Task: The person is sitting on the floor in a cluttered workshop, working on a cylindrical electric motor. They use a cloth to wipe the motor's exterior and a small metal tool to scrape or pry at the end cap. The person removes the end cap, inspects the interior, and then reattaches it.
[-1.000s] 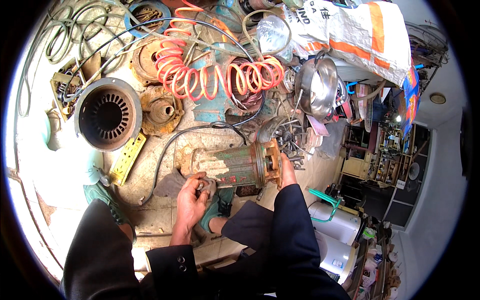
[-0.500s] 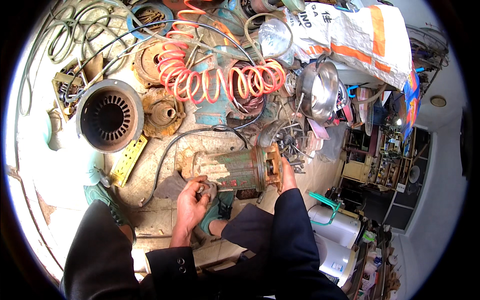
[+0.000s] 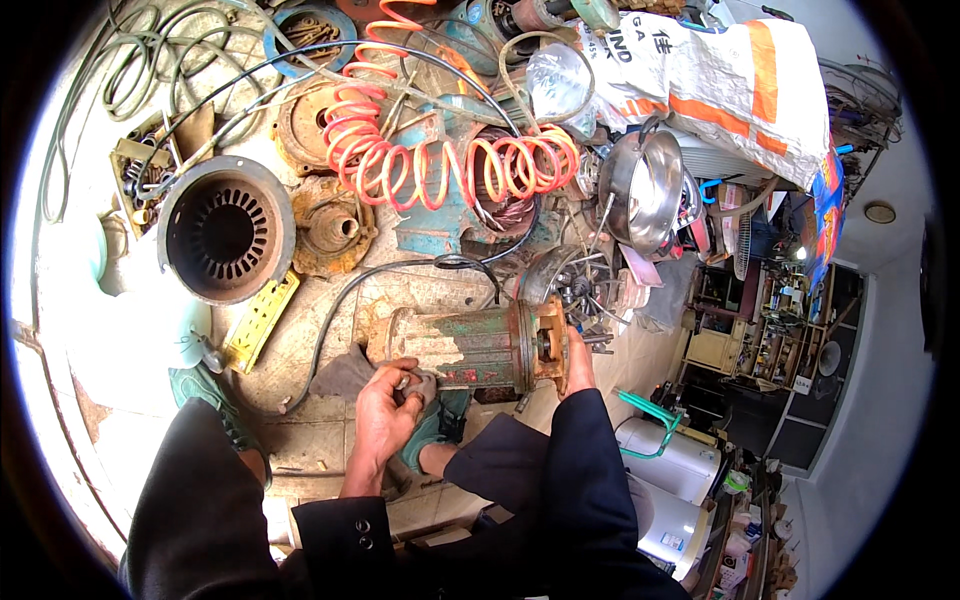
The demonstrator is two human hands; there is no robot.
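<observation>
A worn green motor [image 3: 478,345] with flaking paint and a rusty flange [image 3: 549,342] at its right end lies on its side in front of me. My left hand [image 3: 388,412] is closed on a grey rag [image 3: 342,374] and presses it to the motor's near lower side. The rag's loose end spreads to the left of the fingers. At the right end my right hand [image 3: 580,362] grips the flange; its fingers are partly hidden behind it.
A round slotted housing [image 3: 228,232], a rusty end cover [image 3: 330,228] and a yellow power strip [image 3: 262,322] lie at left. Beyond the motor are a red coiled hose [image 3: 400,172], a black cable [image 3: 345,300], a teal motor casing [image 3: 428,235] and a steel bowl [image 3: 645,190].
The view has shifted slightly, so the surroundings sit a little farther right. Both hands keep their holds on the rag and the motor.
</observation>
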